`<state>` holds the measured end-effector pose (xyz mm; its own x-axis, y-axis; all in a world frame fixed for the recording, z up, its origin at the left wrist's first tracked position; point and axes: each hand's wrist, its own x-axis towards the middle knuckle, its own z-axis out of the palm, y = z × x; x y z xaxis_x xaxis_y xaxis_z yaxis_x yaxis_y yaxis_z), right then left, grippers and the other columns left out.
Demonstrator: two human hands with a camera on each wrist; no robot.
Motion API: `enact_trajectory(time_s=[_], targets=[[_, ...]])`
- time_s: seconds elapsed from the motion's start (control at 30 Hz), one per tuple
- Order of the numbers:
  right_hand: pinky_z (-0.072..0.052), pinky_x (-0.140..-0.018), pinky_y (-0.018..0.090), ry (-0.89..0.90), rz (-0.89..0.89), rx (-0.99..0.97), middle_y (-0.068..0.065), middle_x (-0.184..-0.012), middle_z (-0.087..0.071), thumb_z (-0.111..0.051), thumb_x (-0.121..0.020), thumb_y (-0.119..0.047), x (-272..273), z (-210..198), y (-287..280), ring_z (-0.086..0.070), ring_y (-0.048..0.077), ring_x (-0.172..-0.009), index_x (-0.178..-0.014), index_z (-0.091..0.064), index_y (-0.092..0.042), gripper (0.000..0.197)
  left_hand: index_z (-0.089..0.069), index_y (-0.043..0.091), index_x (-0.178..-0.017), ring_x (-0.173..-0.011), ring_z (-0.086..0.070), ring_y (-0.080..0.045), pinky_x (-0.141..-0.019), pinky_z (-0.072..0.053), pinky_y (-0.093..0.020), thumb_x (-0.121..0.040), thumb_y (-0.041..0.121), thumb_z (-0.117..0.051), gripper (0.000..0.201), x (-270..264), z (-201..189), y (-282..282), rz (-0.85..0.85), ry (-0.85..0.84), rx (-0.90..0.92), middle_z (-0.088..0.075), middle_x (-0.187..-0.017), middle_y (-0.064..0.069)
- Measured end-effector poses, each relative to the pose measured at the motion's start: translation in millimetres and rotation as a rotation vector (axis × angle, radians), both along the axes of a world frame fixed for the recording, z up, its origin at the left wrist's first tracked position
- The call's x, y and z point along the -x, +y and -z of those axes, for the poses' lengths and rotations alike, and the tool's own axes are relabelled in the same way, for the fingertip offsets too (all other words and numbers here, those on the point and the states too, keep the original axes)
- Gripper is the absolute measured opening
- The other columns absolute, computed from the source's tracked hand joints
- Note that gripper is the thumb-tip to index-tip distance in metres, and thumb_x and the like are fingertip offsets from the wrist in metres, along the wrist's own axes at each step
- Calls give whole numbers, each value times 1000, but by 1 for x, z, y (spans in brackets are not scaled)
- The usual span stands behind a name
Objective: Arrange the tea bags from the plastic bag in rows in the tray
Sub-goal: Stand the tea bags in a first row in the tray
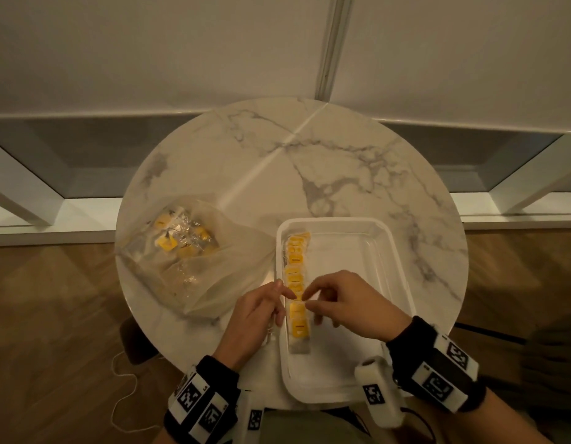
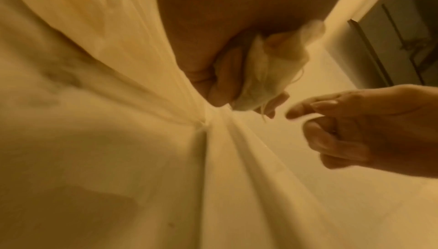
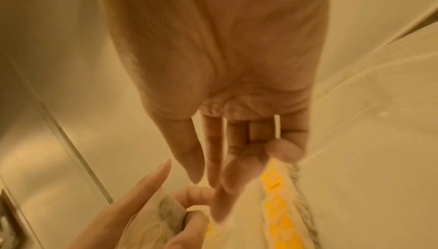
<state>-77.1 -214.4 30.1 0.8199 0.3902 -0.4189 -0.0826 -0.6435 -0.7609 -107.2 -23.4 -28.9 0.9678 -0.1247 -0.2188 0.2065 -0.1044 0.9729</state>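
A white tray (image 1: 351, 267) stands on the round marble table (image 1: 309, 161). A row of tea bags with yellow tags (image 1: 296, 277) runs along the tray's left wall, also seen in the right wrist view as the row (image 3: 282, 215). The clear plastic bag (image 1: 194, 261) lies to the left with more tea bags (image 1: 181, 238) inside. My left hand (image 1: 264, 310) is at the tray's left rim, fingers curled round a small bundle of tea bags (image 2: 263, 77). My right hand (image 1: 309, 299) hovers over the row. Its fingers (image 2: 331, 122) reach toward the bundle and hold nothing.
The table's far half is bare marble. A white wall and a grey skirting lie behind it, with wooden floor on both sides. A thin white cord lies on the floor at the lower left. The tray's right side holds nothing.
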Motion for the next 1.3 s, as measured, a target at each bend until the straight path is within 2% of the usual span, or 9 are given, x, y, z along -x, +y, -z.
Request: enact_trajectory(time_s=[0.17, 0.33, 0.53, 0.73, 0.8, 0.87, 0.97, 1.17, 1.3], targets=[[-47, -68, 17, -170, -23, -207, -5, -88, -70, -72, -87, -16, 2, -2, 8, -59, 7, -69, -112, -71, -24, 26, -62, -3, -108, -38, -38, -12, -39, -30, -21, -94, 57, -27, 71, 3, -20, -15, 43, 223, 216, -51, -56, -9], [-52, -73, 31, -146, -54, -242, -5, -85, -68, -77, -83, -17, 3, -1, 9, -59, 6, -70, -97, -75, -19, 15, -60, 5, -92, -32, -37, -8, -35, -28, -19, -95, 65, -29, 68, 4, -28, -22, 90, 284, 350, -51, -49, -4], [-49, -67, 24, -169, 46, -241, -7, -76, -69, -77, -83, -19, 2, -1, -1, -57, 6, -65, -86, -73, -17, 6, -65, 9, -100, -33, -39, -9, -36, -33, -18, -95, 57, -28, 61, 5, -23, -17, 118, 277, 397, -60, -67, -17], [-50, -59, 24, -66, 265, -316, 9, -73, -71, -74, -86, -10, 1, 5, -16, -59, 12, -55, -81, -71, -7, 6, -68, 14, -102, -40, -37, -10, -38, -32, -21, -86, 49, -61, 39, 11, -19, -4, 0, 60, 155, -66, -73, 2], [-49, -58, 22, -11, 283, -350, 11, -72, -71, -72, -87, -7, 3, 9, -19, -59, 13, -53, -82, -70, -2, 7, -69, 16, -95, -39, -36, -10, -40, -33, -21, -84, 32, -74, 20, 12, -18, -4, -50, -22, 49, -67, -71, 10], [-49, -58, 23, 26, 274, -356, 14, -72, -71, -71, -87, -7, 6, 13, -20, -59, 15, -53, -83, -69, 0, 8, -69, 12, -85, -41, -36, -10, -45, -34, -23, -85, 11, -76, 7, 11, -16, -5, -104, -71, -24, -62, -59, 14], [-50, -60, 25, 64, 255, -320, 15, -74, -71, -70, -89, -9, 9, 19, -21, -60, 18, -54, -84, -69, -1, 9, -70, 12, -78, -43, -35, -8, -50, -33, -27, -83, 8, -76, 10, 10, -14, -6, -115, -61, -58, -58, -53, 15], [-46, -74, 15, -67, 125, -138, -12, -109, -67, -79, -81, -28, 18, 21, -22, -63, 5, -90, -110, -67, -28, 32, -71, 16, -73, -43, -44, -1, -51, -36, -24, -85, 9, -75, 14, 9, -20, -9, 9, -65, -155, -60, -56, 17], [-46, -70, 19, 0, 21, -179, -11, -85, -70, -79, -81, -26, 21, 24, -16, -61, 3, -76, -93, -72, -25, 13, -73, 16, -74, -47, -41, -3, -53, -37, -25, -84, 11, -76, 11, 8, -20, -9, 46, -83, -160, -63, -62, 16]])
